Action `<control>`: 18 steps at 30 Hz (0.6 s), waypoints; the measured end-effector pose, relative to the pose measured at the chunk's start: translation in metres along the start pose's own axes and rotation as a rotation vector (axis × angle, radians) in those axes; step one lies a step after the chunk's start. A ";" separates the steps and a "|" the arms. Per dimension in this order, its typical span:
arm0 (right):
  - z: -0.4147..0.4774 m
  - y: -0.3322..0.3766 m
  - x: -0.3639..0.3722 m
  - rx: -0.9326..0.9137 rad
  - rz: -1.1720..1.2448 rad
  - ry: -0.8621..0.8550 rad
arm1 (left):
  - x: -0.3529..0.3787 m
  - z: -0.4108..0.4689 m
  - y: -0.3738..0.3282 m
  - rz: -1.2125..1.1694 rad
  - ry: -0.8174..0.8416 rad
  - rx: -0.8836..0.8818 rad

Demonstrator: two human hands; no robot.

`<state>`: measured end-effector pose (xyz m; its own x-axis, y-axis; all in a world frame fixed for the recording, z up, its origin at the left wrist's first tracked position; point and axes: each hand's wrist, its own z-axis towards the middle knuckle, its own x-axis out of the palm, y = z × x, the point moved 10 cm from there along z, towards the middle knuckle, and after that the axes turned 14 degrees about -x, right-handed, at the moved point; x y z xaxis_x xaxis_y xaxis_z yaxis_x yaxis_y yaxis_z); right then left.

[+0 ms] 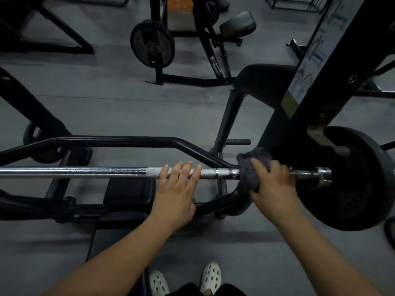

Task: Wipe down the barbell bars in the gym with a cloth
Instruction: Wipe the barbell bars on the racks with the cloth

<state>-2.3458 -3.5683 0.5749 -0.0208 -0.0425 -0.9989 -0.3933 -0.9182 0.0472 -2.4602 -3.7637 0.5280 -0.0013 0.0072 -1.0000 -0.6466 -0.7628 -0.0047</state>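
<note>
The fingers (pixel 259 165) of the right hand (pixel 273 184) are curled over a dark cloth (pixel 249 167) and clamp it around the bar (pixel 85 172). The cloth wraps the bar at its right end, just beside the collar and the large weight plate (pixel 354 189). The fingers (pixel 183 169) of the left hand (pixel 177 193) lie slightly spread and extended across the top of the bar, just left of the cloth. They rest on the bar and do not close around it. The thumb is hidden under the bar.

Task progress, as a judgement: wiping is in hand at the right end of this bar. The stretch between the two hands shows pale, patchy marks. The long stretch running to the left edge of the view is shiny, with some scuffed patches. Whether any part has been wiped cannot be told from its look. The part beside the plate and the length to the left probably remain to be done. No other barbell is identifiable.

The bar lies level on a black rack (pixel 235 116). A padded bench (pixel 128 193) sits below its middle. The floor (pixel 128 112) is dark grey rubber matting. Farther back stand another black machine and a second plate (pixel 152 43) on its peg. The lighting is dim. White perforated clogs (pixel 211 276) show at the bottom edge.
</note>
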 end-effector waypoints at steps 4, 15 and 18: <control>0.020 0.081 0.000 -0.167 0.117 -0.028 | -0.002 0.002 0.000 -0.017 -0.010 -0.013; -0.002 0.050 0.008 -0.105 0.118 -0.061 | -0.006 0.001 0.003 -0.065 -0.040 -0.014; 0.002 0.044 0.009 -0.110 0.213 -0.016 | -0.005 0.000 0.005 -0.081 -0.043 -0.025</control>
<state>-2.3653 -3.6082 0.5677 -0.1077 -0.2342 -0.9662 -0.2761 -0.9266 0.2554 -2.4635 -3.7673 0.5327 0.0174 0.0968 -0.9952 -0.6266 -0.7745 -0.0863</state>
